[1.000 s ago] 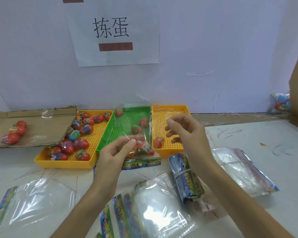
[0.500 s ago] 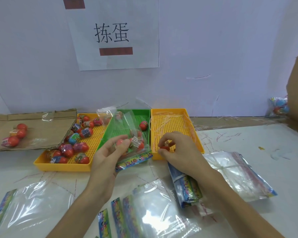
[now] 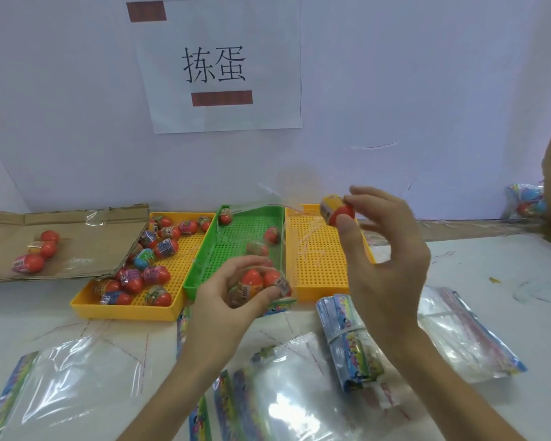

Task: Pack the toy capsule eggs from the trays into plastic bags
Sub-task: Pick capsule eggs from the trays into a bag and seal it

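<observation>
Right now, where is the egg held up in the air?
Right of centre in the head view: the right hand pinches the egg above the far end of the right yellow tray.

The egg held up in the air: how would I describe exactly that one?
Below the paper sign on the wall, find the rightmost tray, a yellow one. Over it the right hand pinches one egg. Red with a yellow wrap, it alone is up in the air, unlike those in the bag the left hand grips.
</observation>
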A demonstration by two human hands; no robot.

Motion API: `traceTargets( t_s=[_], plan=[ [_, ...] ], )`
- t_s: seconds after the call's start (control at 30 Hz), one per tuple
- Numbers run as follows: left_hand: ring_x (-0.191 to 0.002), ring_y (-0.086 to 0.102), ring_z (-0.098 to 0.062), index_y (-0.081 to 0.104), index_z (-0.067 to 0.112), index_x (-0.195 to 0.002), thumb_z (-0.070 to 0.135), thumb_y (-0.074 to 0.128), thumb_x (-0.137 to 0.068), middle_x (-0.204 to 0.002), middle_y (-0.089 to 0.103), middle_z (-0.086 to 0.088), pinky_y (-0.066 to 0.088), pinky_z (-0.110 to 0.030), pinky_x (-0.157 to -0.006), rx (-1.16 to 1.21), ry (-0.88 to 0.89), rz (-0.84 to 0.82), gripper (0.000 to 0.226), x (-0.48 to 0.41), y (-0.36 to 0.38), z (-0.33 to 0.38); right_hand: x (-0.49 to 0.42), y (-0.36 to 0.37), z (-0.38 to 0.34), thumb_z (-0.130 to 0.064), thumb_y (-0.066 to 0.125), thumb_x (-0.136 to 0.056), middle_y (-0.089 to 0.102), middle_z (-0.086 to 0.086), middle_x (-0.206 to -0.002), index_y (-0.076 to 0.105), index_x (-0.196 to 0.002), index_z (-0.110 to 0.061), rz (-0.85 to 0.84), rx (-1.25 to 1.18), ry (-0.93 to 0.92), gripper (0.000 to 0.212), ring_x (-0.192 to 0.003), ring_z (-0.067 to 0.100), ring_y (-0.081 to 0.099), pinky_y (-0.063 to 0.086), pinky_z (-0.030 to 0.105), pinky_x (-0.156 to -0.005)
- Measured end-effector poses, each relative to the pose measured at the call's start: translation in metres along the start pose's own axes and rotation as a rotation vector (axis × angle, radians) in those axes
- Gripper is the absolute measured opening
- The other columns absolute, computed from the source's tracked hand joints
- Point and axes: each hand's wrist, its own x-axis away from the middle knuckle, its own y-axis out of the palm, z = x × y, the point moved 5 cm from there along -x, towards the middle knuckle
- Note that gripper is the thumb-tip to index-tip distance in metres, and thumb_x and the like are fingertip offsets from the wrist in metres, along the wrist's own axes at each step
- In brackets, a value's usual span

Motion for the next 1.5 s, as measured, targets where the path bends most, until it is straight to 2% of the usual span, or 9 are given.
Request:
traceTargets(
  t_s=[0.1, 0.4, 0.53, 0.8, 0.87, 0.97, 1.1, 1.33, 1.5],
  plan=[
    [-0.103, 0.071, -0.008, 0.071, 0.029, -0.111, 0.034, 0.081, -0.073, -0.105, 0.076, 0.014, 0.059, -0.029, -0.082, -0.034, 0.045, -0.007, 0.039, 0.002, 0.003, 0.001, 0.004, -0.001, -0.016, -0.015, 0.067, -0.096, 0.065, 0.004, -0.105, 0.071, -0.111, -0.008, 0.027, 0.082, -0.178, 0.018, -0.100, 0.015, 0.063, 0.046, 0.022, -0.089],
    [-0.104, 0.069, -0.002, 0.071, 0.027, -0.115, 0.032, 0.081, -0.074, -0.109, 0.074, 0.020, 0.052, -0.012, -0.087, -0.129, 0.133, -0.028, 0.042, 0.007, 0.008, 0.004, 0.007, 0.008, -0.017, -0.017, 0.069, -0.095, 0.072, -0.006, -0.108, 0.076, -0.099, -0.016, -0.096, 0.148, -0.240, 0.008, -0.102, 0.018, 0.062, 0.047, 0.051, -0.086],
    [-0.105, 0.070, -0.004, 0.071, 0.028, -0.116, 0.025, 0.084, -0.076, -0.109, 0.074, 0.018, 0.056, -0.021, -0.087, -0.103, 0.103, -0.019, 0.042, 0.006, 0.007, 0.001, 0.007, 0.013, -0.011, -0.017, 0.064, -0.096, 0.069, -0.002, -0.117, 0.078, -0.101, -0.017, -0.179, 0.185, -0.181, 0.016, -0.108, 0.020, 0.057, 0.047, 0.046, -0.090],
    [-0.098, 0.071, -0.006, 0.073, 0.041, -0.104, 0.049, 0.078, -0.069, -0.103, 0.075, 0.016, 0.059, -0.032, -0.082, 0.022, 0.031, 0.122, 0.037, 0.000, -0.007, -0.004, -0.001, 0.002, 0.005, -0.006, 0.059, -0.091, 0.066, -0.003, -0.093, 0.074, -0.091, -0.016, -0.045, 0.082, 0.035, 0.018, -0.094, 0.019, 0.062, 0.046, 0.025, -0.082],
    [-0.100, 0.072, -0.009, 0.073, 0.046, -0.102, 0.045, 0.077, -0.072, -0.103, 0.077, 0.012, 0.057, -0.029, -0.083, 0.098, 0.014, 0.204, 0.030, -0.002, -0.015, -0.007, -0.002, 0.007, 0.020, -0.008, 0.060, -0.093, 0.068, -0.009, -0.089, 0.072, -0.088, -0.022, -0.145, 0.086, 0.172, 0.019, -0.087, 0.010, 0.062, 0.045, 0.016, -0.075],
    [-0.096, 0.073, -0.009, 0.074, 0.049, -0.098, 0.034, 0.077, -0.080, -0.101, 0.078, 0.010, 0.058, -0.021, -0.077, 0.185, 0.010, 0.339, 0.024, -0.005, -0.028, -0.008, 0.006, 0.028, 0.047, -0.016, 0.064, -0.095, 0.067, -0.020, -0.089, 0.070, -0.094, -0.031, -0.522, 0.229, 0.364, 0.016, -0.082, 0.000, 0.062, 0.045, 0.013, -0.068],
    [-0.100, 0.074, -0.017, 0.074, 0.043, -0.102, 0.020, 0.077, -0.088, -0.103, 0.078, 0.006, 0.058, -0.039, -0.087, 0.226, -0.010, 0.435, 0.028, -0.008, -0.038, -0.015, 0.023, 0.063, 0.056, -0.028, 0.064, -0.095, 0.068, -0.016, -0.105, 0.066, -0.116, -0.031, -0.923, 0.411, 0.331, 0.021, -0.090, 0.008, 0.063, 0.053, 0.036, -0.083],
    [-0.099, 0.073, -0.012, 0.073, 0.051, -0.100, 0.017, 0.077, -0.090, -0.103, 0.077, 0.009, 0.054, -0.030, -0.084, 0.199, 0.021, 0.490, 0.036, -0.006, -0.038, -0.014, 0.028, 0.114, 0.046, -0.044, 0.056, -0.099, 0.066, -0.006, -0.087, 0.068, -0.103, -0.029, -1.077, 0.623, 0.119, 0.019, -0.093, 0.022, 0.054, 0.028, 0.044, -0.098],
    [-0.099, 0.073, -0.013, 0.072, 0.050, -0.101, 0.020, 0.079, -0.087, -0.104, 0.077, 0.009, 0.057, -0.026, -0.082, 0.186, 0.043, 0.463, 0.033, -0.005, -0.036, -0.011, 0.027, 0.116, 0.053, -0.041, 0.064, -0.093, 0.060, -0.014, -0.078, 0.064, -0.101, -0.030, -1.020, 0.532, 0.192, 0.013, -0.086, 0.016, 0.055, 0.032, 0.043, -0.100]
  ],
)
